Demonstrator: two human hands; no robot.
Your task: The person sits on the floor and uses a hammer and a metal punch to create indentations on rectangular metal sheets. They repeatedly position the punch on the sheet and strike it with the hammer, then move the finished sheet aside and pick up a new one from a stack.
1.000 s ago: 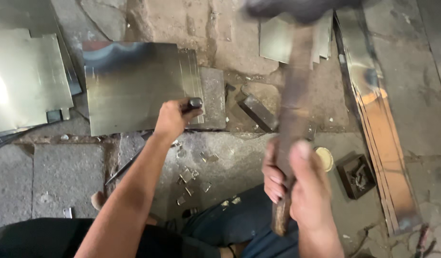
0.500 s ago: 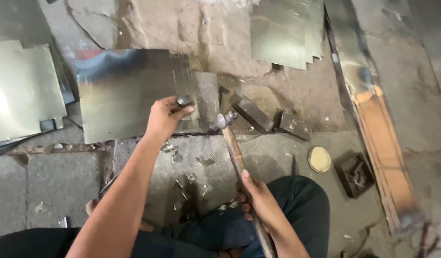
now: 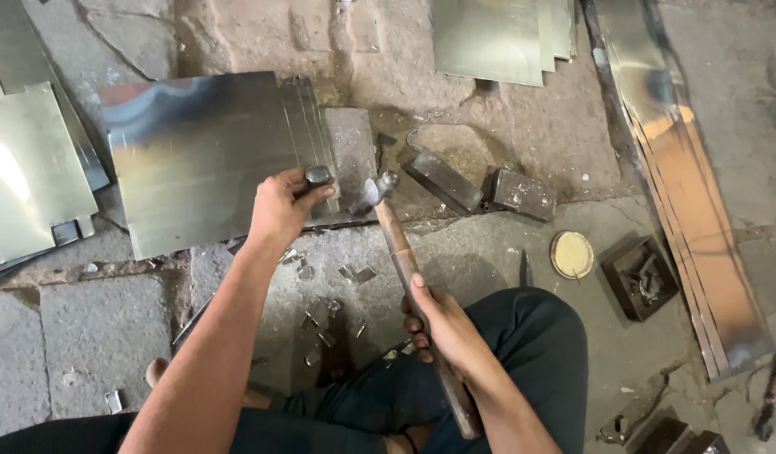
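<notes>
My left hand [image 3: 280, 208] grips a short metal punch [image 3: 317, 177] that stands on the right edge of a stack of shiny metal sheets [image 3: 198, 160]. The sheets' edge rests on a flat steel block [image 3: 352, 151]. My right hand [image 3: 442, 324] holds the wooden handle of a hammer [image 3: 402, 256]. The hammer's head [image 3: 374, 192] lies low, just right of the punch and about level with its top.
Several small metal offcuts [image 3: 325, 294] lie on the stone floor in front of me. Two steel blocks [image 3: 480, 187], a round brass disc [image 3: 571, 254] and a dark square die [image 3: 640, 277] sit to the right. More sheets [image 3: 497, 34] and long strips [image 3: 691, 193] lie around.
One second ago the hammer was raised high near the camera. It has swung down and its head now sits beside the punch. My left hand has stayed on the punch.
</notes>
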